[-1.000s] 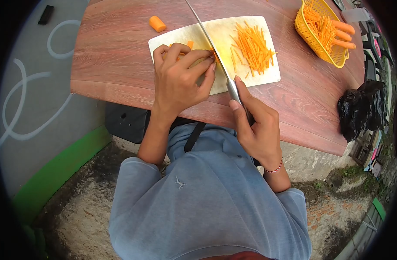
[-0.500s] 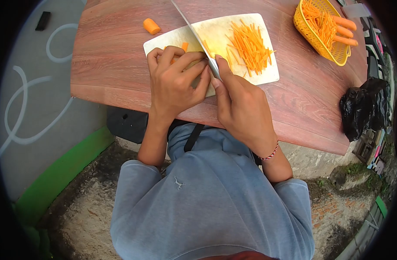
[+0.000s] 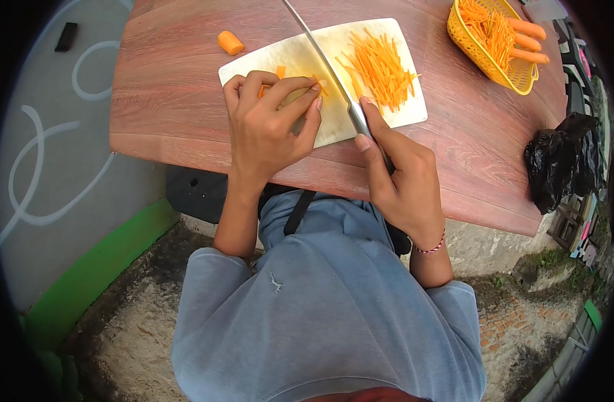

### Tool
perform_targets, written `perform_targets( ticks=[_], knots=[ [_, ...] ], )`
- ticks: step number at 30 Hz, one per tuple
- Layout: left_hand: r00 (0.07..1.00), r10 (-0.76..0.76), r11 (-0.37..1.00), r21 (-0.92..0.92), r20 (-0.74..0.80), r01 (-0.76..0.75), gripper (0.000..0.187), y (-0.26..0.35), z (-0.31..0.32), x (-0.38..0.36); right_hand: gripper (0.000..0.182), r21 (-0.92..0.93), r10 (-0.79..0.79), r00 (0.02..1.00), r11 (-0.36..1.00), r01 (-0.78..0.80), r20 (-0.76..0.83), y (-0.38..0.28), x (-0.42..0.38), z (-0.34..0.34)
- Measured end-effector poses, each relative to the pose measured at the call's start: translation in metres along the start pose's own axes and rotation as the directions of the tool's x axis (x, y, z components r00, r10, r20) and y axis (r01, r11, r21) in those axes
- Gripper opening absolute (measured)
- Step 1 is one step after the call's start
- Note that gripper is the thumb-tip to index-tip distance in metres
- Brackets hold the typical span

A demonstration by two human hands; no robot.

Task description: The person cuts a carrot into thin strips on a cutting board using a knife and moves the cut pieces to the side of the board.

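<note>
My right hand (image 3: 406, 175) grips the handle of a kitchen knife (image 3: 328, 65), whose blade lies slantwise over the white cutting board (image 3: 308, 128). Curled over the board's left part, my left hand (image 3: 270, 124) has its fingers on carrot pieces (image 3: 281, 71), mostly hidden under them. A few thin strips show at its fingertips. Right of the blade lies a pile of carrot matchsticks (image 3: 384, 70). A short carrot chunk (image 3: 230, 43) rests on the table just beyond the board's upper left corner.
A yellow basket (image 3: 478, 57) with shredded carrot and several whole carrots (image 3: 526, 43) stands at the far right of the wooden table (image 3: 166, 100). A black plastic bag (image 3: 565, 161) sits by the right edge. A dark small object (image 3: 66, 37) is on the left.
My right hand and the knife have moved right, away from my left fingertips and toward the matchstick pile. My left hand stays nearly in place on the carrot pieces.
</note>
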State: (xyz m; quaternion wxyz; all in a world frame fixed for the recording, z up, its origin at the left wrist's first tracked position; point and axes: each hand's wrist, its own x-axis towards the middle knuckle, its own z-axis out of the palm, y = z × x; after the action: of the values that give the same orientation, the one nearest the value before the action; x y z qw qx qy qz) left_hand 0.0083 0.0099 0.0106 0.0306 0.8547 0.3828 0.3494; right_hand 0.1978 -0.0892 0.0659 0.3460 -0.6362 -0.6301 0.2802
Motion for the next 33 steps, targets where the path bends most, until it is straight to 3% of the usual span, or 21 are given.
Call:
perform_targets(
  ticks=[6,14,17,22,24,25,29,31,32,33],
  knots=[
    [1.0,0.0,1.0,-0.004,-0.009,0.0,0.017,0.0,0.0,0.0,0.044,0.03,0.035,0.997,0.999,-0.037,0.072,-0.002,-0.002,0.001],
    [0.998,-0.004,1.0,-0.026,-0.067,0.003,0.015,-0.001,-0.003,-0.001,0.044,0.089,0.064,0.997,0.994,-0.067,0.04,-0.005,-0.009,0.004],
    [0.987,-0.065,0.993,-0.103,-0.148,0.05,0.013,-0.003,-0.005,-0.003,0.043,0.133,0.049,0.998,0.99,-0.055,0.044,-0.005,-0.011,0.013],
    [0.96,-0.179,0.977,-0.156,-0.215,0.147,0.02,-0.008,-0.017,-0.002,0.041,0.118,0.087,0.996,0.989,-0.09,0.026,0.0,-0.007,0.004],
    [0.962,-0.169,0.978,-0.155,-0.212,0.138,0.026,-0.012,-0.026,-0.001,0.041,0.072,0.192,0.981,0.979,-0.192,0.019,0.003,-0.004,-0.004],
    [0.962,-0.169,0.978,-0.154,-0.213,0.137,0.031,-0.012,-0.03,0.001,0.04,0.041,0.127,0.991,0.991,-0.126,-0.046,0.007,-0.005,-0.006],
    [0.984,-0.012,0.985,-0.171,-0.175,-0.018,0.036,0.0,-0.041,0.019,0.041,0.064,-0.029,0.989,0.997,0.038,-0.142,0.014,-0.009,-0.011],
    [0.988,0.142,0.986,-0.075,-0.057,-0.146,0.035,0.009,-0.042,0.029,0.041,0.0,-0.083,0.987,0.996,0.084,-0.136,0.01,-0.014,-0.017],
    [0.987,0.15,0.985,-0.073,-0.055,-0.153,0.035,0.012,-0.043,0.035,0.041,0.004,-0.083,0.986,0.996,0.084,-0.143,0.01,-0.016,-0.018],
    [0.975,0.214,0.977,-0.016,0.061,-0.214,0.036,0.015,-0.044,0.041,0.041,-0.024,-0.109,0.982,0.994,0.107,-0.154,0.011,-0.018,-0.02]
  ],
)
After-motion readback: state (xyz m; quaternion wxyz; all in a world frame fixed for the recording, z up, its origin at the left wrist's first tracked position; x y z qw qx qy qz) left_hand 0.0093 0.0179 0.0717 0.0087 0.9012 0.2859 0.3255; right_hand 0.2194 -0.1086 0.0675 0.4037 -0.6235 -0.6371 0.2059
